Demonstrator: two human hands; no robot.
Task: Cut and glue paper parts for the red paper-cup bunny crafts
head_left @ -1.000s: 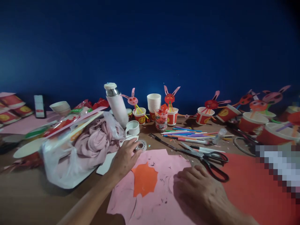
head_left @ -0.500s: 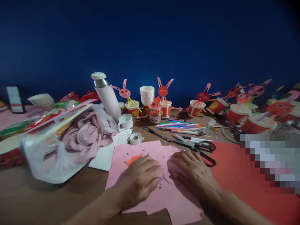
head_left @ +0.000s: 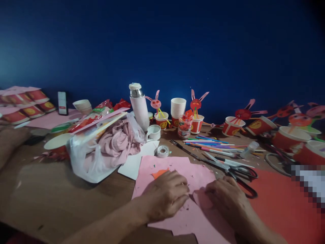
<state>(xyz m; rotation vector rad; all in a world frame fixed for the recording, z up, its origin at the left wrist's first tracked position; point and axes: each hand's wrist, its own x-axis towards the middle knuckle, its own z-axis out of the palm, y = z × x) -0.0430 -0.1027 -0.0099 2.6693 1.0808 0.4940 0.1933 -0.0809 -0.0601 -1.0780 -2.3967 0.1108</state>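
A pink paper sheet [head_left: 162,162] with small scraps on it lies on the table beneath both hands. My right hand [head_left: 224,195] grips the edge of a rounded pink paper cutout [head_left: 202,197], raised slightly off the sheet. My left hand [head_left: 165,195] rests on the sheet just left of the cutout. Its fingers are curled together, and whatever they may hold is hidden. An orange paper scrap [head_left: 160,173] sticks out behind the left hand. Beyond the right hand lie black-handled scissors [head_left: 233,167], their blades pointing away to the left.
A tape roll [head_left: 163,151], colored sticks [head_left: 215,144] and a flask [head_left: 139,110] stand or lie behind the sheet. Rabbit figures in paper cups [head_left: 197,124] line the wall. A plastic bag [head_left: 86,166] is left, red paper [head_left: 284,203] right. Another person's hand [head_left: 12,137] is far left.
The camera view has turned left, shifting everything rightward. My right hand has gone from lying flat to gripping the rounded pink cutout and lifting it slightly. Another person's hand has come into view.
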